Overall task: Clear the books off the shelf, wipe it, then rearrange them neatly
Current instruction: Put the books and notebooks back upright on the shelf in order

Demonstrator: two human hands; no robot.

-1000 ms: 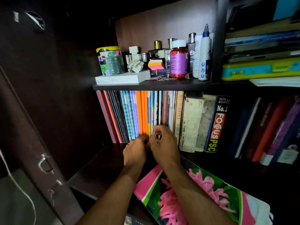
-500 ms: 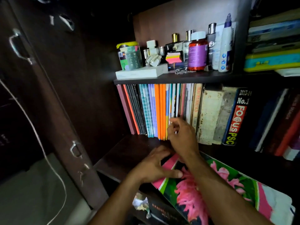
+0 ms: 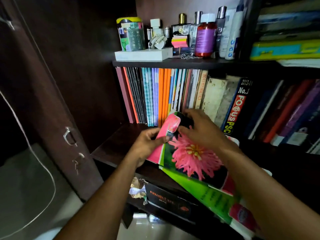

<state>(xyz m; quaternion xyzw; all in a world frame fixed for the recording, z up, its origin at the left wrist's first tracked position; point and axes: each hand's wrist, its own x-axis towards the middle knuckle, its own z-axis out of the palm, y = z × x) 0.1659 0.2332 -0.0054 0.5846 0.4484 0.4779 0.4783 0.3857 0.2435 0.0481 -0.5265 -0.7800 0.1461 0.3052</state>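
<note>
A row of upright books (image 3: 162,96) fills the dark wooden shelf (image 3: 110,148), from thin notebooks on the left to a thick "FOCUS PSC" volume (image 3: 237,108). In front of them a large book with a pink flower cover (image 3: 195,156) lies tilted, its far end raised. My left hand (image 3: 147,146) grips its pink left edge. My right hand (image 3: 202,130) holds its top end, fingers curled over the upper corner near the book spines.
The upper shelf (image 3: 173,64) carries a white box, a patterned tin (image 3: 130,34), bottles and perfume. More books stand at the right (image 3: 285,110). Below sits a black box (image 3: 166,201) with crumpled paper. An open cupboard door (image 3: 57,118) stands at the left.
My left hand dropped from the upright spines to the flower book's left edge, and my right hand came down onto its top. The book's far end has lifted off the shelf.
</note>
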